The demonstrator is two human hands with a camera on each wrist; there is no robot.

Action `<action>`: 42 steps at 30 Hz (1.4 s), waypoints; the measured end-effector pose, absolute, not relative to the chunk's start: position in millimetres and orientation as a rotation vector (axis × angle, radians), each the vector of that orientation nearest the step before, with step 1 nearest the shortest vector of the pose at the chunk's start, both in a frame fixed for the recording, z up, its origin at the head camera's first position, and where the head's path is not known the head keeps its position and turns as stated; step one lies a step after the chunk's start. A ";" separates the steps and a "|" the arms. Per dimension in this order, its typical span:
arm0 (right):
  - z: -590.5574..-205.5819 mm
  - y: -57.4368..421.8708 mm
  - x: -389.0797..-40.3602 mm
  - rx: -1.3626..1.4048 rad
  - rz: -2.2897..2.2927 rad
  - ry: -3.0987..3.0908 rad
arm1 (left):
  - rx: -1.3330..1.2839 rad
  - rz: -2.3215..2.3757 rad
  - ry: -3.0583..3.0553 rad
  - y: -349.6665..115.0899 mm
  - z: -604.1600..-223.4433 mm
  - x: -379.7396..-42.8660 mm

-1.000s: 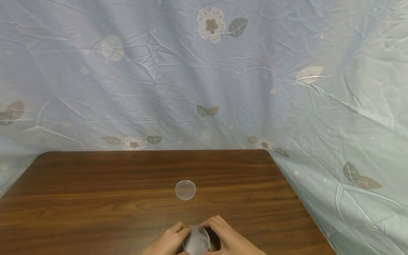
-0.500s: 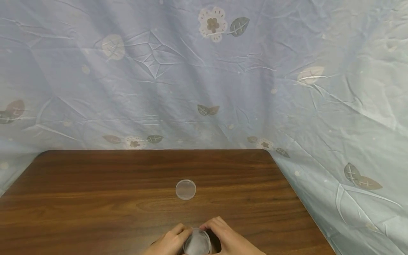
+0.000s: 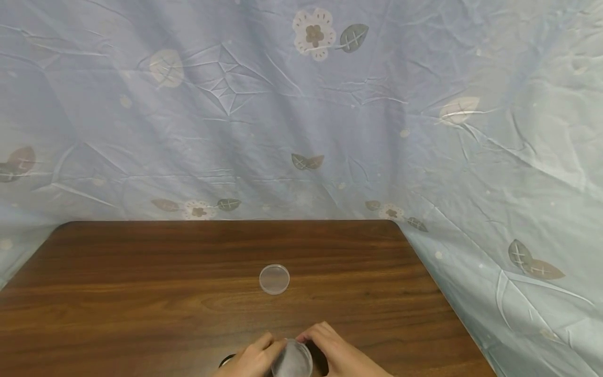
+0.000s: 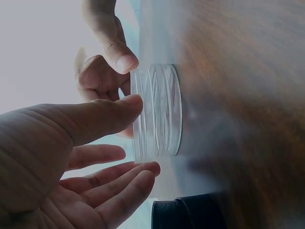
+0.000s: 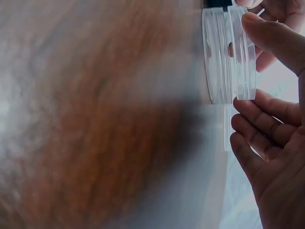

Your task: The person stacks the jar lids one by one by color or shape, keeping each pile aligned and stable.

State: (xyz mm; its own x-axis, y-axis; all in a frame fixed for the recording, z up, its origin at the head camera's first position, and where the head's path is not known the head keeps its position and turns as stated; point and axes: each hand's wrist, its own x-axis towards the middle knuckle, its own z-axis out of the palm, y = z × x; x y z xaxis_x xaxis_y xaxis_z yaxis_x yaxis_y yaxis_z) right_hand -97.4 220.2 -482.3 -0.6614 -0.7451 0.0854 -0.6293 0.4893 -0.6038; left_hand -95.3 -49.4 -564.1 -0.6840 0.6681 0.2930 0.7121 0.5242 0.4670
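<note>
A stack of clear round petri dishes (image 4: 164,112) stands on the wooden table at the near edge of the head view, between both hands. My left hand (image 3: 254,357) holds the uppermost dish of the stack from the left, thumb on the near side and fingertips at the far side. From the right, my right hand (image 3: 336,351) grips the same dish (image 5: 245,57) between thumb and fingers. In the right wrist view this upper dish looks slightly tilted against those below. Another clear round dish (image 3: 274,279) lies alone farther back on the table.
A dark, smooth-sided object (image 4: 188,212) stands beside the stack, near my left hand; its black rim (image 3: 227,359) peeks out in the head view. The brown wooden table (image 3: 141,293) has rounded far corners. Pale blue printed cloth (image 3: 264,115) hangs behind it and along the right.
Both hands and the gripped dish have shifted slightly toward me and to the right. The dark object's rim has come into sight left of my left hand. The lone dish stays put.
</note>
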 end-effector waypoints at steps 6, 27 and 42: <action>-486.8 222.8 -98.6 -1.261 -0.921 2.560 | -1.257 -0.858 -2.597 -48.3 -562.9 -94.7; -491.7 225.9 -97.2 -1.349 -0.887 2.595 | -1.217 -0.738 -2.498 -43.5 -575.0 -93.3; -490.8 227.7 -97.7 -1.345 -0.903 2.575 | -1.212 -0.758 -2.506 -40.7 -572.8 -94.1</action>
State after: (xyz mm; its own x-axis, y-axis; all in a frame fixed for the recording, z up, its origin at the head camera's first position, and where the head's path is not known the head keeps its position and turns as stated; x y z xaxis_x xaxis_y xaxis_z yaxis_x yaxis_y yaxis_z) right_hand -97.7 227.7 -490.8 -0.6052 -0.7760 0.1778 -0.7170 0.4342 -0.5453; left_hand -94.1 -40.7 -572.8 -0.6201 0.6509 0.4379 0.7845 0.5172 0.3421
